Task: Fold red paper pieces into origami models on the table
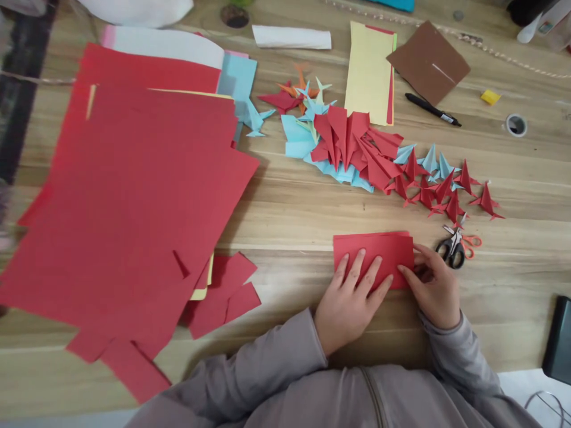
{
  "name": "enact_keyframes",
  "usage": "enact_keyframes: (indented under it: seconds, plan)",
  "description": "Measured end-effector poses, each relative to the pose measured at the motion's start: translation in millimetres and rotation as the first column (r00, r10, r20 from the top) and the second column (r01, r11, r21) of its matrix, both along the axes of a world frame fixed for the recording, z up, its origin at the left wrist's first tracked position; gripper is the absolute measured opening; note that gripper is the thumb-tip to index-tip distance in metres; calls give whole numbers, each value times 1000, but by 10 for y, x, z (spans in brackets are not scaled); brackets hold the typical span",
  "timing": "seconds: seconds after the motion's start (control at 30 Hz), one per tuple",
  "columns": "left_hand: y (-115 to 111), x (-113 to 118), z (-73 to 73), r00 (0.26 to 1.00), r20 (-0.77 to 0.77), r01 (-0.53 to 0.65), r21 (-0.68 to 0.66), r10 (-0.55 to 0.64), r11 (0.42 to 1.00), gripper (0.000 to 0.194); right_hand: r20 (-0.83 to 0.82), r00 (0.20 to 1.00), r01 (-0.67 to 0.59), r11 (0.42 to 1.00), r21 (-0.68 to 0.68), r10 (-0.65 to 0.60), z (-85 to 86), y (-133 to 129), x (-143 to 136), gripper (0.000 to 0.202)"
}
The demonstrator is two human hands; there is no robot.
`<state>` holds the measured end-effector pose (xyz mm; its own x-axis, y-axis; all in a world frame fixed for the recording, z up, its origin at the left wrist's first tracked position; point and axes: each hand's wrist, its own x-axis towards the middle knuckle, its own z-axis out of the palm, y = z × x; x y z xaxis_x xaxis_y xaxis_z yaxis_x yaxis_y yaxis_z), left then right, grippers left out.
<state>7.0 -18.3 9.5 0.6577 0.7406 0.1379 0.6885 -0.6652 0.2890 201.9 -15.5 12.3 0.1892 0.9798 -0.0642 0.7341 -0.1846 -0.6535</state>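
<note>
A folded red paper point(383, 249) lies flat on the wooden table near its front edge, its layers slightly offset along the top. My left hand point(352, 300) rests on the paper with its fingers spread, pressing its left and middle part. At the right edge of the sheet, my right hand point(435, 285) pinches the paper between thumb and index finger; the other fingers are curled and partly hidden. Just beyond my right hand lie black-handled scissors point(455, 249) and orange-handled scissors point(471, 244).
Large red sheets point(134, 208) cover the left side. Folded red pieces point(348, 139) and small red paper cranes point(452, 205) lie behind my hands. Farther back are yellow paper point(369, 77), a brown square point(430, 62), a black pen point(432, 110) and a tape roll point(516, 125).
</note>
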Motion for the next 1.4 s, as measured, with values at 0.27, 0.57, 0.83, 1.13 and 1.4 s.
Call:
enact_keyframes:
  seconds: [0.27,0.57,0.83,1.13,1.4]
  plan:
    - [39,-64,-30,998,60,-32,-13,33,999,45,90,996,-9,997,73,2,28,37,-28,25]
    - [34,-76,-35,996,69,-43,-84,49,996,46,100,995,-34,995,90,24,49,46,-66,23]
    - [41,-77,-41,998,37,-40,-67,42,997,45,171,985,-53,993,103,35,50,46,-124,24]
    - [38,-73,-48,998,31,-54,-42,55,998,43,292,954,-86,994,68,63,72,58,-168,30]
    - [27,-66,-58,995,62,-70,-37,72,997,42,339,938,-98,994,47,77,67,50,-173,32]
